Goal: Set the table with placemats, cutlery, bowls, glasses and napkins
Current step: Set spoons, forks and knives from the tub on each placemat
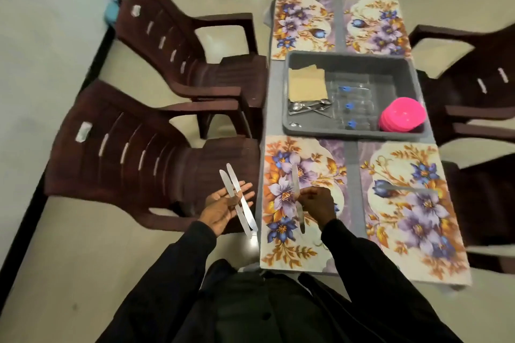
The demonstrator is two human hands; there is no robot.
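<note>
Several floral placemats cover the table; the near left placemat (pixel 281 248) lies under my right hand (pixel 317 205), which pinches one steel knife (pixel 296 178) held lengthwise just above it. My left hand (pixel 223 207) is palm up off the table's left edge, fingers straight, with two knives (pixel 238 198) resting across it. Another knife (pixel 412 189) lies flat on the near right placemat (pixel 412 234). A grey tub (pixel 354 136) in the table's middle holds tan napkins (pixel 306 83), spoons (pixel 306 107), clear glasses (pixel 352 106) and stacked pink bowls (pixel 402 115).
Two brown plastic chairs (pixel 156 153) stand along the table's left side and two more (pixel 473 108) on the right. Two further placemats (pixel 303 25) lie at the table's far end. Cables and small items sit on the floor at the back.
</note>
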